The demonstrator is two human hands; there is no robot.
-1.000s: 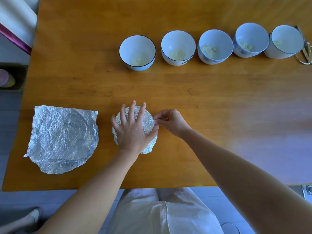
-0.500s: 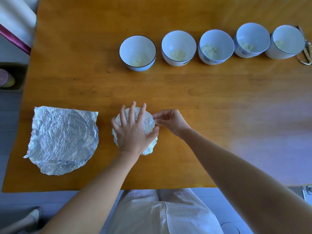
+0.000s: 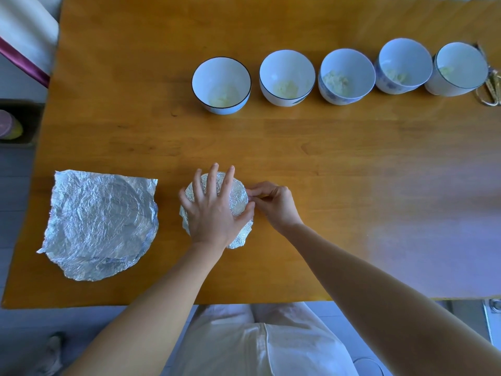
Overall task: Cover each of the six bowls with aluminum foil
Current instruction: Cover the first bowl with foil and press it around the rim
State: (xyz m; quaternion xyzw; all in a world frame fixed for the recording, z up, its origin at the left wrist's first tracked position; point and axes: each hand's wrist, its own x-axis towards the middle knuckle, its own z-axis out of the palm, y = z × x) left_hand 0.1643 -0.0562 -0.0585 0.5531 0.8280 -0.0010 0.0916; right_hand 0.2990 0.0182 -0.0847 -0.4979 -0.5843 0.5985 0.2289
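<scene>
1. The left hand point(image 3: 214, 213) lies flat on top of the small round foil-wrapped bowl point(image 3: 238, 198). Its fingers are straight and spread, pressing the crinkled silver cover down, and the bowl sits directly under the palm.
2. The right hand point(image 3: 275, 203) is just beside the left thumb, fingers curled and pinching the foil at the bowl's right edge. The two hands nearly touch there.
3. This looks like the crimping step on the first bowl. Foil flares loose by the left wrist, nearer the body than the pinch, so that stretch probably needs tucking next.
4. Five open white ceramic bowls stand in a row well beyond the fingertips of both hands, and the row runs off to the right. The dark-rimmed white bowl point(image 3: 217, 74) at its left end lies almost straight ahead of the left hand and is nearest; the others suit the right hand.
5. The loose crumpled silver foil sheet point(image 3: 100, 223) — possibly several stacked — lies flat on the orange-brown wooden table point(image 3: 271, 147), out to the left of the left hand, which is the nearer hand to fetch it
</scene>
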